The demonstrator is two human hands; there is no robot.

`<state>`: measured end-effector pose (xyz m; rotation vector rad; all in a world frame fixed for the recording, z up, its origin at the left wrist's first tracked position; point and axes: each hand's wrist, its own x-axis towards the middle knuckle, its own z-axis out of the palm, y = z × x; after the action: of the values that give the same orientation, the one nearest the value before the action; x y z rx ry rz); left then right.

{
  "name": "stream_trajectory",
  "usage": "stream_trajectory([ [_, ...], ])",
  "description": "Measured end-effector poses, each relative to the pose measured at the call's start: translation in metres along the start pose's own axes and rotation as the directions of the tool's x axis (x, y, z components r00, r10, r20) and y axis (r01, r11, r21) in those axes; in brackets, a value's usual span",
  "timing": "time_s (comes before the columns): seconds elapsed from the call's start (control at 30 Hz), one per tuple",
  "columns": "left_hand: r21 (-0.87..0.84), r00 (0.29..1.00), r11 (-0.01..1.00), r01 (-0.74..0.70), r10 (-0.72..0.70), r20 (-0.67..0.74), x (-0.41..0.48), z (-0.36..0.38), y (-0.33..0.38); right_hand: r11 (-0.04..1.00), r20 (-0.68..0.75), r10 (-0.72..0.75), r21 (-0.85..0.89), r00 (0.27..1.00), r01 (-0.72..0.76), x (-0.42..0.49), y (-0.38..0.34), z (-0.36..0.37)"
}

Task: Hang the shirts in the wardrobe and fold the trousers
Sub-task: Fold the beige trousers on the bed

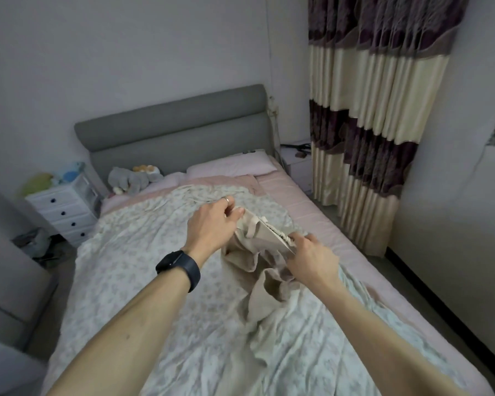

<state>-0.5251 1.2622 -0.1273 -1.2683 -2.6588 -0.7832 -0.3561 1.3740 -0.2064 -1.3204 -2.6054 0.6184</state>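
Note:
A pair of beige trousers (257, 261) hangs crumpled above the bed, held up by its waistband. My left hand (212, 221), with a ring and a dark watch on the wrist, pinches the waistband's far left end. My right hand (309, 255) grips the waistband's near right end. The legs droop in folds onto the floral quilt (143, 270) below. No shirts or wardrobe are in view.
The bed has a grey headboard (172, 130), a pink pillow (232, 167) and soft toys (132, 178) at its head. A white drawer unit (66, 212) stands at the left. Striped curtains (372, 115) hang at the right, with a strip of floor beside the bed.

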Motion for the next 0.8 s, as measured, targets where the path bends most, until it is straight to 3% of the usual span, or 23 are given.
stream_trajectory([
  [0.13,-0.104,0.982,0.995,0.010,-0.029,-0.188,-0.040,-0.062,-0.014,0.996,0.080,0.045,-0.086,0.996,-0.038,-0.044,-0.037,-0.047],
  [0.23,-0.135,0.962,0.990,-0.034,-0.004,-0.272,-0.086,-0.104,-0.029,0.998,0.183,-0.016,-0.051,0.983,0.026,-0.090,-0.068,-0.069],
  [0.33,-0.168,0.935,0.985,-0.043,-0.020,-0.355,-0.130,-0.143,-0.044,0.993,0.156,-0.062,-0.094,0.986,0.077,-0.134,-0.094,-0.078],
  [0.4,-0.273,0.913,0.961,0.038,-0.145,-0.381,-0.159,-0.178,-0.056,0.987,0.046,-0.091,-0.128,0.995,0.096,-0.165,-0.112,-0.082],
  [0.5,-0.429,0.883,0.897,0.110,-0.286,-0.372,-0.185,-0.221,-0.063,0.987,-0.194,-0.154,0.013,0.969,0.159,-0.198,-0.137,-0.091],
  [0.6,-0.541,0.865,0.839,0.062,-0.315,-0.389,-0.202,-0.265,-0.058,0.942,-0.288,-0.222,0.184,0.931,0.282,-0.229,-0.168,-0.113],
  [0.8,-0.521,0.863,0.849,-0.082,-0.200,-0.463,-0.251,-0.327,-0.021,0.785,-0.213,-0.375,0.445,0.902,0.431,-0.269,-0.204,-0.169],
])
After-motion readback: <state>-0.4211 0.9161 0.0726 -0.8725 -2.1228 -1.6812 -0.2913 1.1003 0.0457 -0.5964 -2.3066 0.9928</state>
